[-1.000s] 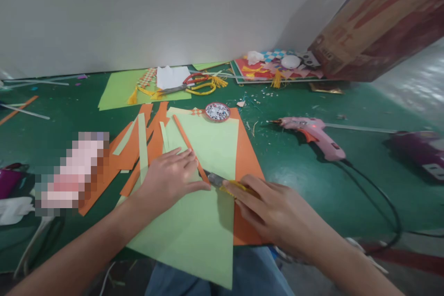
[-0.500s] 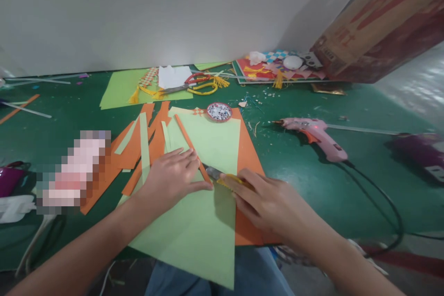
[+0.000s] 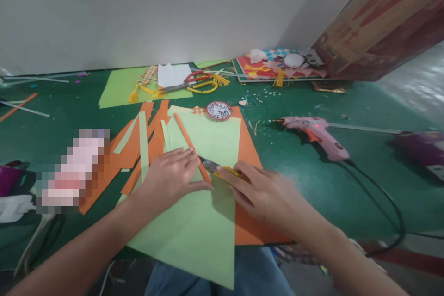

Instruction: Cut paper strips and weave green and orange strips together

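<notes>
My left hand (image 3: 169, 178) lies flat with its fingers together, pressing down a light green paper sheet (image 3: 204, 222) beside a thin orange strip (image 3: 190, 145). My right hand (image 3: 263, 192) is closed round a yellow utility knife (image 3: 222, 171). The knife's blade tip rests on the green sheet at the orange strip, just right of my left fingertips. An orange sheet (image 3: 248, 157) lies under the green one. Both sheets reach over the table's near edge above my lap.
Cut orange and green strips (image 3: 138, 143) lie left of my hand. A round dish of small beads (image 3: 218, 110) sits at the sheet's far edge. A pink glue gun (image 3: 314, 132) with a black cord lies right. Scissors (image 3: 189, 81), tassels and a cardboard box (image 3: 381, 23) sit behind.
My right hand has slid the knife away from me along the orange strip, a short way toward the far edge. My left hand has stayed pressed in place.
</notes>
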A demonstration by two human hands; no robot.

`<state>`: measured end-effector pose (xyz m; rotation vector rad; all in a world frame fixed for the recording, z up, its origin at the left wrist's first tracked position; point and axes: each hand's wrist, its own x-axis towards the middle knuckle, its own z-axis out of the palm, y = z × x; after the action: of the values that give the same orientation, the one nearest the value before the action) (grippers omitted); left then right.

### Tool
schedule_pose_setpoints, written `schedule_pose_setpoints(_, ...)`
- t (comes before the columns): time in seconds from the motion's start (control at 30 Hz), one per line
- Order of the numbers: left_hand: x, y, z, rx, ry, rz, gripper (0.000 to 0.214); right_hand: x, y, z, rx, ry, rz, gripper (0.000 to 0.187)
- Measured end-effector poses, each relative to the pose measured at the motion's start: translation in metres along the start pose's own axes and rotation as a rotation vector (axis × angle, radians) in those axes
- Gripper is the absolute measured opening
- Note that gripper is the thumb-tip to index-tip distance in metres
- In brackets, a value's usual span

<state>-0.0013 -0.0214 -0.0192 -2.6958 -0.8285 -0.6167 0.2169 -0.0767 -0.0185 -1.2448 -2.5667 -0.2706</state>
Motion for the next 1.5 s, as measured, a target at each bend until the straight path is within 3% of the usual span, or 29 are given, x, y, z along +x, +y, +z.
schedule_pose_setpoints(0.17,0.001,0.001,-0.001,-0.074,0.049,0.065,0.046,-0.009,-0.009,-0.009,0.004,0.005,0.005,0.03)
schedule_pose_setpoints(0.33,0.005,0.002,-0.005,-0.139,0.004,0.101,0.034,-0.019,-0.024,-0.017,0.023,-0.014,0.026,0.032)
schedule_pose_setpoints(0.53,0.002,-0.001,0.0,-0.117,-0.063,-0.072,0.059,-0.022,-0.026,-0.012,0.015,-0.015,0.03,0.034)
schedule_pose_setpoints(0.83,-0.001,-0.002,0.003,-0.052,-0.13,-0.067,0.071,-0.019,-0.025,-0.01,-0.025,-0.003,0.037,0.033)
schedule_pose_setpoints(1.5,0.001,-0.003,0.003,-0.061,-0.029,-0.016,0.063,0.001,-0.014,-0.001,-0.089,0.056,0.105,0.032)
